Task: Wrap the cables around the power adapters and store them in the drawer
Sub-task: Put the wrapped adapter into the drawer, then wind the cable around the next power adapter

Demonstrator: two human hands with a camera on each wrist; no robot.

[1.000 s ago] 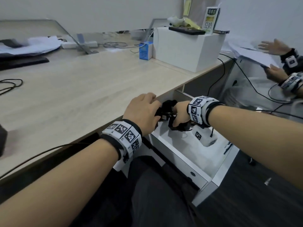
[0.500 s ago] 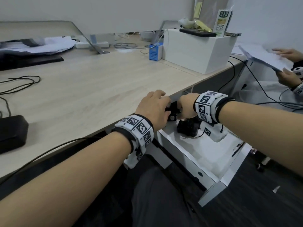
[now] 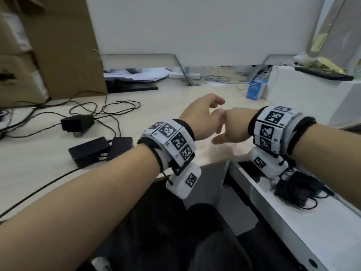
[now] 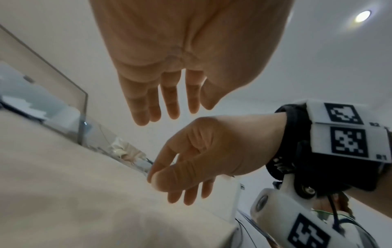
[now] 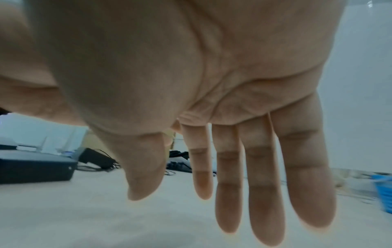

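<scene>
Above the near edge of the wooden surface (image 3: 48, 173), the head view shows the left hand (image 3: 201, 116) and right hand (image 3: 232, 124) raised close together, both empty, fingers loose and spread. One wrapped power adapter (image 3: 295, 187), black with its cable wound round it, lies in the open white drawer (image 3: 293, 227) below the surface's near right corner. Two more black adapters (image 3: 97, 151) sit side by side near the surface's near edge, left of the left wrist, and a further adapter (image 3: 77, 123) lies behind them amid loose black cables (image 3: 109, 108). A cardboard box (image 3: 58, 45) stands at the far left corner; a white box (image 3: 316, 94) and a small blue carton (image 3: 255, 91) stand toward the far right.

From the left wrist, the left hand (image 4: 180, 58) hangs palm down with fingers (image 4: 169, 100) straight, holding nothing; the right hand (image 4: 201, 156) is just below it, loosely curled and empty.

From the right wrist, the right hand (image 5: 191, 83) fills the view, fingers (image 5: 263, 184) extended over the pale surface (image 5: 106, 218), gripping nothing. A black adapter (image 5: 34, 169) shows blurred at the left.
</scene>
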